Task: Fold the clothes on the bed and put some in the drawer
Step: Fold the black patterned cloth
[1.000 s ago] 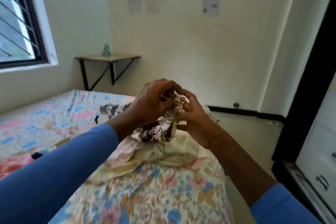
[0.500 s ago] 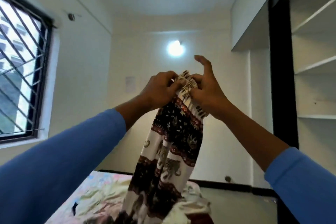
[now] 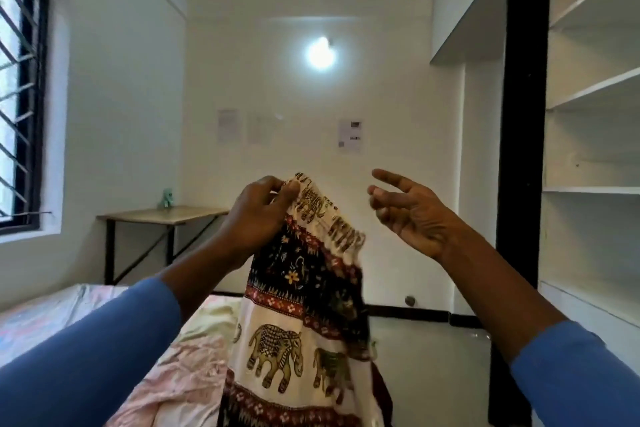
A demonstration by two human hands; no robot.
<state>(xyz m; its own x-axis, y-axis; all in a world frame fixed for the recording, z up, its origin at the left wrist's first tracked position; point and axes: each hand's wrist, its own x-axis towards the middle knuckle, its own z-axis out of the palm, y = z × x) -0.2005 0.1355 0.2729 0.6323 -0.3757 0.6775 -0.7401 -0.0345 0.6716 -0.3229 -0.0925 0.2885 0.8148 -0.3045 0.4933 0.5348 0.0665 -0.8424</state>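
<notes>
A white, black and red elephant-print garment hangs in front of me above the bed. My left hand grips its gathered waistband at the top left corner. Just right of the waistband, my right hand is held apart from the cloth with its fingers spread and loose, holding nothing. Pale cream and pink clothes lie crumpled on the bed below the hanging garment. No drawer shows in this view.
A wardrobe with white shelves and a black frame stands open at the right. A small wooden desk sits against the far wall by the barred window. Pale floor lies between bed and wardrobe.
Both hands lifted the garment off the bed and held it high. My right hand has since let go of the waistband and moved off to the right; my left hand keeps its hold.
</notes>
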